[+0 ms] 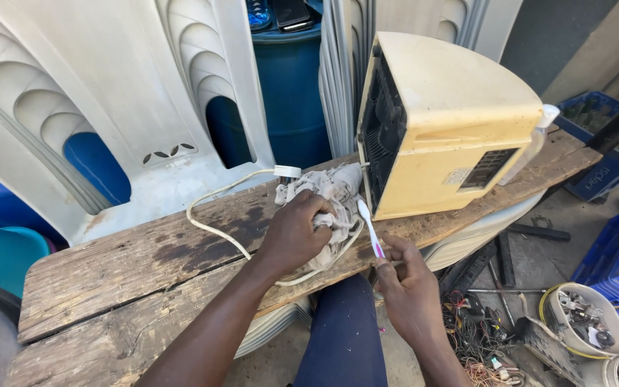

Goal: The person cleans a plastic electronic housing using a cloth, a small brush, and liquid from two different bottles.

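On a worn wooden plank (109, 279), the left hand (296, 233) curls its fingers tightly around a crumpled, stained rag (331, 197) (bunched over a white power cord (213, 229)). The right hand (410, 287) pinches a white-and-pink toothbrush (369, 227), bristles up, just beside a yellowed plastic appliance (453, 122) standing on the plank.

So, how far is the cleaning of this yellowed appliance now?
Done: cannot tell; the cream housing looks yellowed, and its dark vent grille shows no clear cleaned patch. In hand: the left hand presses a dirty rag over the white cord on the plank; the right hand holds a toothbrush. Left: probably grille and housing.
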